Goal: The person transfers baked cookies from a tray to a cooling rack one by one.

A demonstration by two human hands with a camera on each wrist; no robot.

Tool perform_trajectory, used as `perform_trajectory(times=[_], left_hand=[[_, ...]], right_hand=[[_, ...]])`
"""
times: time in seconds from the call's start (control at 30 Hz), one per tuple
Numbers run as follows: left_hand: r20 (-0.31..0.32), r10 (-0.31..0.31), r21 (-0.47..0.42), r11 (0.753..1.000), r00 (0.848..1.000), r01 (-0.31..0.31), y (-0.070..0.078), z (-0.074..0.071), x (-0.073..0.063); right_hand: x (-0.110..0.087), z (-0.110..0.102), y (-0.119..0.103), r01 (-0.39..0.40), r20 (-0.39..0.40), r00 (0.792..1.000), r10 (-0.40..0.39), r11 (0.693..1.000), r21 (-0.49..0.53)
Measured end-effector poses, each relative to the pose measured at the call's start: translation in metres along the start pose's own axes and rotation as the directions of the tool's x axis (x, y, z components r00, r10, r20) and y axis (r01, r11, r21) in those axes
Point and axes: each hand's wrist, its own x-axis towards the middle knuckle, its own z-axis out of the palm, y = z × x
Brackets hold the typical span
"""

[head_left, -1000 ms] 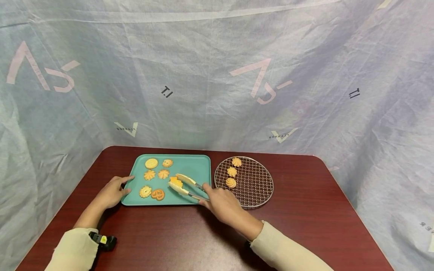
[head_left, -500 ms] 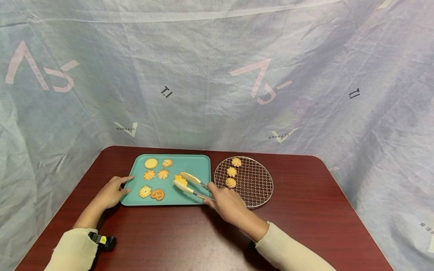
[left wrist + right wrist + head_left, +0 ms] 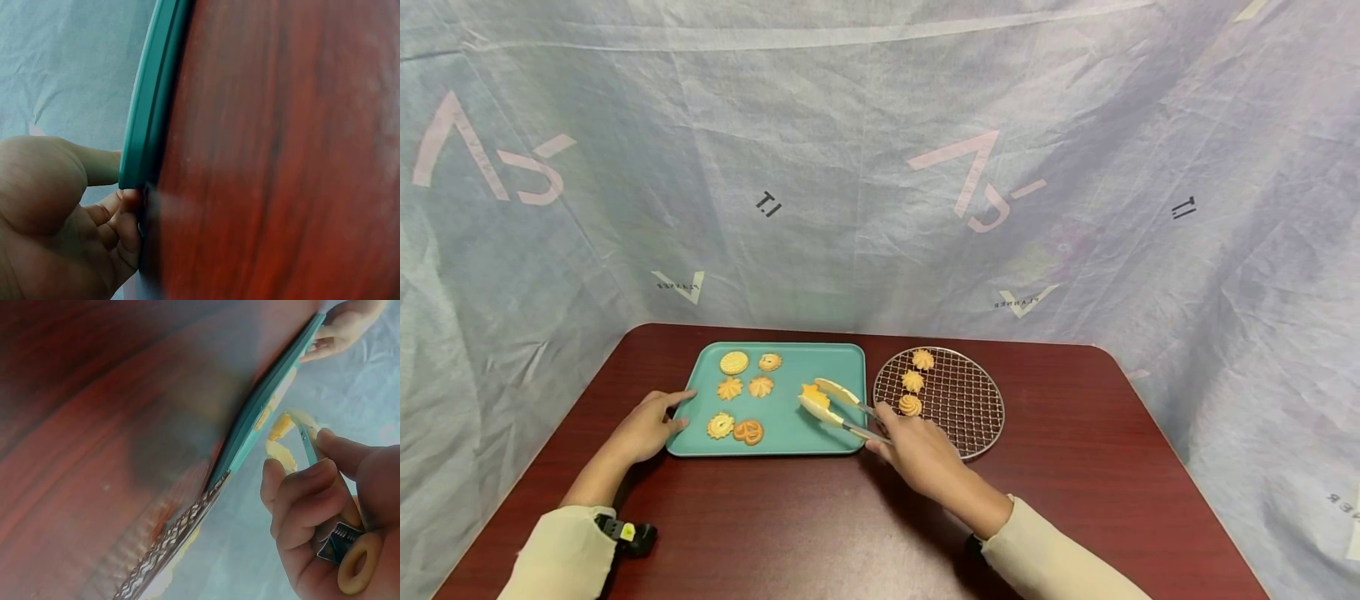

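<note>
My left hand (image 3: pixel 643 427) grips the left rim of a teal tray (image 3: pixel 820 358); in the left wrist view the thumb lies over the rim and curled fingers sit against its outer side. A pair of tongs (image 3: pixel 829 414) with cream tips is held in my right hand (image 3: pixel 925 454). Pinched between those tips is a golden cookie (image 3: pixel 815 395), partly hidden, above the tray's right half. In the right wrist view, the cookie (image 3: pixel 281 427) hangs apart from the tray (image 3: pixel 247 425). A round wire cooling rack (image 3: pixel 966 408) stands right of the tray, partly behind my right hand.
Several cookies remain on the tray's left side, including a round one (image 3: pixel 734 362) and a pretzel-shaped one (image 3: pixel 748 431). Three piped cookies, one of them a swirl (image 3: pixel 910 406), line the rack's left side. Grey printed cloth (image 3: pixel 857 167) hangs behind the red-brown table (image 3: pixel 820 533).
My right hand has moved to the right with the tongs, carrying the cookie across the tray toward the rack. My left hand stays on the rim.
</note>
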Motion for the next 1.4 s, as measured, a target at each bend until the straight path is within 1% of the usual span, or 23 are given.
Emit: perform_trajectory(times=[0.37,0.8,1.0,1.23,1.4], left_hand=[[-0.007,0.005,0.006,1.000,1.000,-0.005,0.001,0.000,-0.001],[-0.005,0.008,0.013,1.000,1.000,-0.008,0.002,-0.001,-0.001],[-0.008,0.010,0.010,1.000,1.000,-0.010,0.002,0.000,-0.001],[-0.003,0.006,0.001,1.000,1.000,-0.006,0.003,-0.001,-0.002],[-0.003,0.001,-0.001,1.000,1.000,-0.001,0.003,-0.001,-0.001]], right_hand=[[-0.009,-0.007,0.012,-0.002,-0.018,1.000,0.002,1.000,0.002],[-0.021,-0.018,0.029,-0.041,-0.056,0.998,0.038,0.998,-0.038],[-0.025,-0.022,0.036,-0.084,-0.043,0.996,0.083,0.996,-0.028],[-0.029,-0.028,0.044,-0.095,-0.055,0.994,0.092,0.994,-0.055],[-0.033,-0.031,0.051,-0.125,-0.039,0.992,0.123,0.991,-0.045]])
